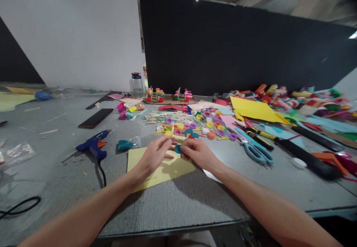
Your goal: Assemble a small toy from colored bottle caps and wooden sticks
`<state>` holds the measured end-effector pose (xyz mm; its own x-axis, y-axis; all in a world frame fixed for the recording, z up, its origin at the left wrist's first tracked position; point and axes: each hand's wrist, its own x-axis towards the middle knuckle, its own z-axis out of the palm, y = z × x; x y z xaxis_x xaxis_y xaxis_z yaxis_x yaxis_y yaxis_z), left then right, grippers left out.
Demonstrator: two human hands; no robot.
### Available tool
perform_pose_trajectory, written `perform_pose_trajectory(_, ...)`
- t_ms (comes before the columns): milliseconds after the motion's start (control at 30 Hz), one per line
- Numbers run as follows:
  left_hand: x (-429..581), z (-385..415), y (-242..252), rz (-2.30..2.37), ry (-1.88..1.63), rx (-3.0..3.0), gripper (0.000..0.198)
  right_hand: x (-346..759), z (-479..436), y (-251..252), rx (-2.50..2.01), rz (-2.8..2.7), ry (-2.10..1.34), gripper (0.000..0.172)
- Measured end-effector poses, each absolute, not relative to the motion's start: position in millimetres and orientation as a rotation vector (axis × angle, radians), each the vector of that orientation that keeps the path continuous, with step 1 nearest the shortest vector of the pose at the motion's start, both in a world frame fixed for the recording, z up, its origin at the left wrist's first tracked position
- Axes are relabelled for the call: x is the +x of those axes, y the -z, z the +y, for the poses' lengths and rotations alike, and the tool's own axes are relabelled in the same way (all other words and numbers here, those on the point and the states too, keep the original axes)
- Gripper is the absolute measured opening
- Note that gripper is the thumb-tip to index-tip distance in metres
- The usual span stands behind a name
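Above a pale yellow sheet of paper [156, 176], my two hands meet close together. My right hand [198, 152] pinches a small round teal disc [177, 149] between thumb and fingers. Beside it is my left hand [157, 152], its thumb and forefinger closed near a pale, stick-like piece [180, 138], its lower fingers stretched out. What those left fingertips grip is too small to make out. Just beyond my hands lie coloured bottle caps [205, 131] and a bundle of thin wooden sticks [156, 117].
A blue glue gun [93, 144] with a black cord lies left, near a black phone [96, 118]. Scissors [257, 153], pliers [255, 133] and yellow sheets [251, 109] are at right. Two small colourful models [155, 95] and a bottle [136, 82] stand at the back.
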<state>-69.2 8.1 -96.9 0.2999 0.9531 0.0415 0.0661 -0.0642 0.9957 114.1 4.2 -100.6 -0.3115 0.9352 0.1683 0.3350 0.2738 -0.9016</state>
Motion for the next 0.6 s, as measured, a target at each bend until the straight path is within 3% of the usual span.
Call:
perform_pose_trajectory(167,-53,-9,90,0.591,-0.929,0.779,0.046,109,0,101,-1.080,-1.768,-1.092,0.032)
perform_pose_trajectory(400,-45,-23,89,0.587,-0.921,0.541,0.046,103,-13,96,-1.364,-2.128,-0.318,0.012)
perform_pose_trajectory(600,-46,-14,93,0.572,-0.961,0.500,0.043,112,-12,98,-1.306,-2.178,-0.074,0.016)
